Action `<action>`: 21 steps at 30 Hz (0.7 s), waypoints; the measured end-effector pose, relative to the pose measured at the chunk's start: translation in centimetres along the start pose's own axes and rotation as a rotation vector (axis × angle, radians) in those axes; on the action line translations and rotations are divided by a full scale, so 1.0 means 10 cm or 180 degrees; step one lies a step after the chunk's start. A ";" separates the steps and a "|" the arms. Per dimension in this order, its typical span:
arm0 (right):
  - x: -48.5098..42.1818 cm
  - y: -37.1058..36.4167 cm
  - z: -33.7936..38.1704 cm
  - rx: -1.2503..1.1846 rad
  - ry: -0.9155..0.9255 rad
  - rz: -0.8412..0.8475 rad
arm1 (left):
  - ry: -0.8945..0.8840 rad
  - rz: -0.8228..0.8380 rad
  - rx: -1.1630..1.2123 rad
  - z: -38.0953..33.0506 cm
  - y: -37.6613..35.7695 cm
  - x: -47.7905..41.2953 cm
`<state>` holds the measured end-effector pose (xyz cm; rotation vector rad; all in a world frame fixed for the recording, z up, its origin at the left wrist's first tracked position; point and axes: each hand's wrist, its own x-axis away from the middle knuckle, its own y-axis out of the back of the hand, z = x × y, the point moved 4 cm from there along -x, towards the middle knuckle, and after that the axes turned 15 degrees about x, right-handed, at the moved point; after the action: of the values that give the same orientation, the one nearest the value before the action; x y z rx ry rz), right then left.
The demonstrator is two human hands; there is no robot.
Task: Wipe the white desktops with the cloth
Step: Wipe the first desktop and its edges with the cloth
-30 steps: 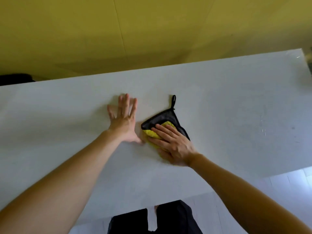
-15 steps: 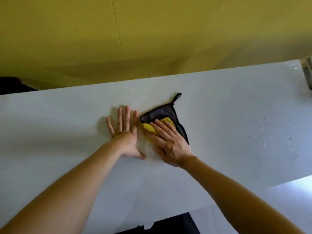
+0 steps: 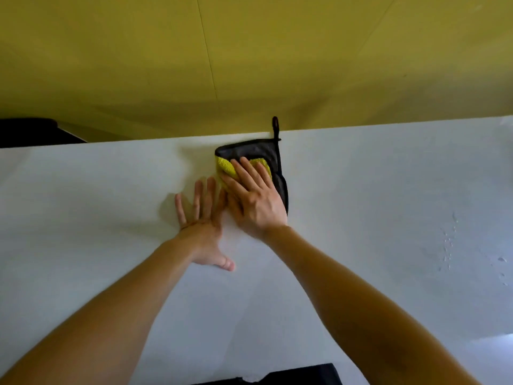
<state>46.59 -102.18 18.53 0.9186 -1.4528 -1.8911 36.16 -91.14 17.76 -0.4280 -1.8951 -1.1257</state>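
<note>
Since the earlier frame, one cloth (image 3: pixel 251 152) has moved up to the desk's (image 3: pixel 374 190) far edge, loop hanging over. Right hand (image 3: pixel 254 198) presses it flat, fingers extended. Left hand (image 3: pixel 204 229), flat and empty, touches alongside. Water droplets (image 3: pixel 449 243) lie right; open surface both sides. Yellow wall (image 3: pixel 249 56) behind.

Both arms are reaching forward, the left hand (image 3: pixel 204 218) lying flat with fingers spread, the right hand (image 3: pixel 254 200) pressing palm-down, fingers extended, just beside it.
</note>
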 end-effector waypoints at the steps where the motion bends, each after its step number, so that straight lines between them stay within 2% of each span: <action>1: -0.01 0.01 -0.05 -0.0054 0.0204 0.0003 | -0.0005 -0.0032 0.0014 0.00 0.00 0.01; 3: 0.06 0.04 -0.44 -0.0027 0.0325 -0.0013 | -0.0035 -0.0064 0.0049 -0.01 0.02 0.03; 4: 0.14 0.09 -0.76 0.0039 0.0195 -0.0054 | -0.0039 -0.0031 0.0105 -0.02 0.03 0.04; 8: 0.57 0.43 -2.05 0.0501 -0.1415 -0.0152 | -0.0089 0.0044 0.0143 -0.03 0.05 0.06; 10: 0.55 0.36 -2.07 0.0673 -0.2138 -0.0130 | -0.0082 0.0045 0.0169 -0.03 0.06 0.07; 11: 0.45 0.29 -1.90 0.0704 -0.2302 -0.0149 | -0.0089 0.0027 0.0155 -0.03 0.06 0.08; 12: 0.28 0.20 -1.63 0.0670 -0.2222 -0.0168 | -0.0085 0.0013 0.0129 -0.02 0.06 0.08; 13: 0.08 0.11 -1.28 0.0550 -0.1902 -0.0179 | -0.0054 0.0020 0.0115 -0.02 0.06 0.08; 17: -0.53 -0.12 -0.05 -0.0073 -0.0160 0.0167 | 0.0160 0.0031 0.0003 -0.03 0.03 0.07; 19: -0.57 -0.12 -0.12 -0.0146 0.0201 0.0156 | 0.0165 0.0000 -0.0004 -0.02 0.03 0.05; 21: -0.37 -0.05 -0.61 -0.0140 0.0273 0.0028 | 0.0130 -0.0013 0.0161 -0.03 0.04 0.06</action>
<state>53.68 -102.64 17.65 0.9589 -1.3578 -1.8469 36.21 -91.23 18.51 -0.3704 -1.8854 -1.0791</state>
